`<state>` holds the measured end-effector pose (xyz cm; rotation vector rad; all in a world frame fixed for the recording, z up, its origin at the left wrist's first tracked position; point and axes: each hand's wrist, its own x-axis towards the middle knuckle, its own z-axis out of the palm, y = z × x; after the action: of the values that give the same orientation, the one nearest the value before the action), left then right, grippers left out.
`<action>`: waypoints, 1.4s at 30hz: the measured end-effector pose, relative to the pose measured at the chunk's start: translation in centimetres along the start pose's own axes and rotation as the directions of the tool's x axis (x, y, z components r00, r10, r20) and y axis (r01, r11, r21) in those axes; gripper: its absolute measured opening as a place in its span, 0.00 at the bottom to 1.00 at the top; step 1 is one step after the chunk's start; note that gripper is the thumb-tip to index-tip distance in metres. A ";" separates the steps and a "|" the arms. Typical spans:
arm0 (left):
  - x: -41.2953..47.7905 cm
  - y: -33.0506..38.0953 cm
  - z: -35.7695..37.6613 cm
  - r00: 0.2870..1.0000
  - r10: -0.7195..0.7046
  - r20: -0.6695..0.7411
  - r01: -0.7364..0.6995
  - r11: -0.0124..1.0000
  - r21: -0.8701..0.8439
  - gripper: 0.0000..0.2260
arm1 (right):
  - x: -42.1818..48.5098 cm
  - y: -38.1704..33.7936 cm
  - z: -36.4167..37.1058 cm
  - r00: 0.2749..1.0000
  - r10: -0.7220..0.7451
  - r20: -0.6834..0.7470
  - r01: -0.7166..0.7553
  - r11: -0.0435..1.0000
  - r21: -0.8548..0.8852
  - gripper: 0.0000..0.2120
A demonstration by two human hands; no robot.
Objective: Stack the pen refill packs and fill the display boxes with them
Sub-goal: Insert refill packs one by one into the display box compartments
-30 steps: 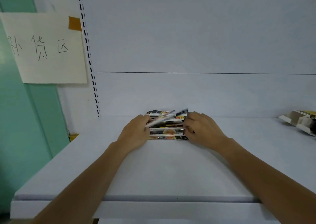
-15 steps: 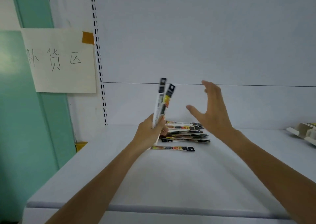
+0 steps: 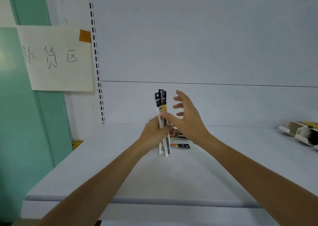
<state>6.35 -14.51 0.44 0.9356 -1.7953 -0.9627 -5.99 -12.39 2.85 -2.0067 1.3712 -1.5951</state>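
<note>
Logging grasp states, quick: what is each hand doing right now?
Left hand: grips a few refill packs, held upright.
Right hand: open, fingers spread, holding nothing, beside those packs.

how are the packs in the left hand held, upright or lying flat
Upright: the left hand grips the refill packs around their middle, nearly vertical, black header ends pointing up.

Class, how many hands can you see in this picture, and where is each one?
2. The left hand grips upright refill packs above the shelf. The right hand is open just right of them. No others show.
</note>
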 end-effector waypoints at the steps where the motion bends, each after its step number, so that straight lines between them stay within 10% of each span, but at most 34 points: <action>1: 0.0 -0.1 -0.1 0.999 0.004 -0.043 -0.004 1.000 -0.001 0.05 | -0.5 0.4 0.0 0.997 0.062 0.040 -0.062 0.998 0.001 0.32; 10: -0.9 1.1 0.6 0.987 0.121 -0.104 -0.118 0.992 0.037 0.04 | -0.5 0.4 -0.9 0.921 0.203 0.332 -0.285 0.933 0.222 0.27; 15: -0.7 0.0 0.2 0.956 0.227 -0.188 -0.235 0.972 -0.021 0.18 | -2.6 0.9 -1.7 0.842 0.225 0.490 -0.253 0.967 -0.009 0.35; 20: -0.6 0.8 1.0 0.981 0.187 0.050 -0.184 0.982 -0.046 0.12 | -3.1 0.0 -1.2 0.848 0.205 0.488 -0.238 0.971 0.006 0.01; 25: -0.2 3.5 -0.4 0.950 -0.272 0.155 0.210 0.921 0.327 0.13 | -2.2 2.7 -3.6 0.931 0.158 0.330 0.022 0.875 -0.483 0.06; 28: -0.6 4.2 -0.5 0.967 -0.100 0.235 -0.037 0.857 0.514 0.09 | -2.0 4.3 -4.9 0.928 0.208 0.309 0.075 0.708 -0.702 0.07; 31: -0.3 3.7 0.0 0.916 0.331 0.225 -0.369 0.479 0.796 0.19 | -2.1 4.5 -5.3 0.921 0.211 0.328 0.103 0.679 -0.727 0.08; 34: 0.5 2.3 1.6 0.876 0.318 0.363 -0.404 0.074 0.912 0.25 | -2.6 4.3 -6.5 0.924 0.178 0.339 0.115 0.714 -0.691 0.06; 37: 1.0 1.3 3.4 0.877 0.311 0.365 -0.430 0.171 0.887 0.16 | -3.1 4.9 -9.2 0.945 0.120 0.306 0.100 0.782 -0.615 0.10; 42: 2.0 1.9 6.7 0.922 0.179 0.344 -0.378 0.615 0.693 0.09 | -3.3 7.2 -13.3 0.972 0.053 0.231 0.102 0.786 -0.609 0.25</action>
<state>-0.87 -13.90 0.66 0.9847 -2.5408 -0.0721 -20.95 -9.10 0.96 -2.4653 1.9502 -0.9125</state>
